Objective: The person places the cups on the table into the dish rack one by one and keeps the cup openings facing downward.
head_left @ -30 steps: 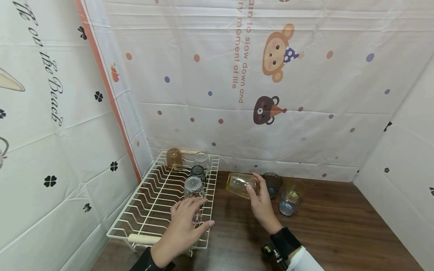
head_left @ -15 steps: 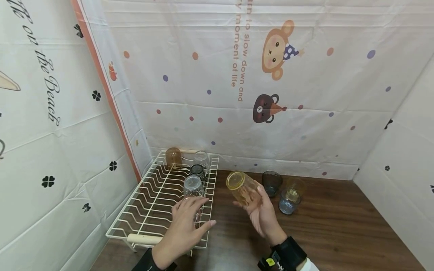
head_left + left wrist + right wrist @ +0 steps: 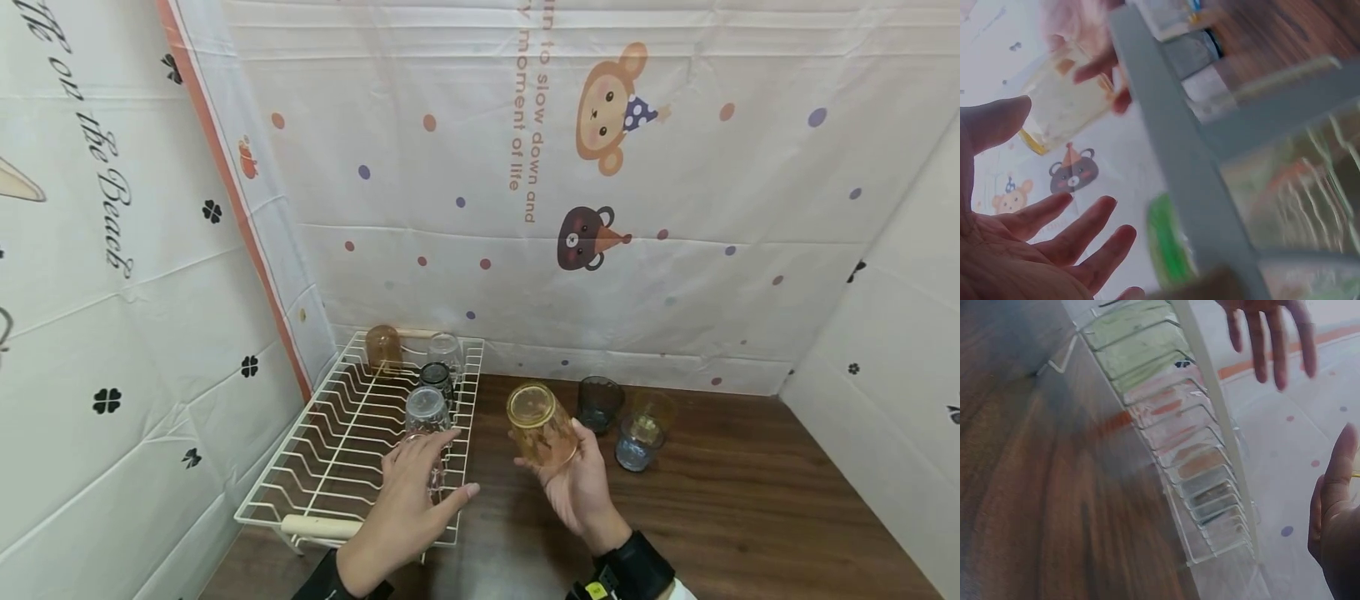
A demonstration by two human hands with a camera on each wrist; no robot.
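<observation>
My right hand [image 3: 581, 492] grips a yellow drinking glass [image 3: 542, 425] above the table, its round base tipped up towards the head camera. The same glass [image 3: 1063, 106] shows in the left wrist view with fingers across it. Over the near right part of a white wire dish rack [image 3: 468, 454], my left hand [image 3: 408, 500] stays with fingers apart, holding nothing. A pinkish clear glass [image 3: 437, 479] is partly hidden behind that hand. Farther back in the rack stand a clear glass [image 3: 426, 404], a dark glass [image 3: 437, 377], another clear glass [image 3: 446, 350] and an amber glass [image 3: 384, 346], upside down.
On the brown wooden table [image 3: 720, 500], right of my right hand, stand a dark tumbler [image 3: 600, 404] and a bluish glass [image 3: 636, 450], with a faint amber glass [image 3: 658, 407] overlapping it. Printed white cloth [image 3: 712, 317] hangs behind and on both sides.
The right hand has turned the yellow glass from lying sideways to base up, palm now rolled upward, and brought it slightly nearer. The left hand has hardly moved.
</observation>
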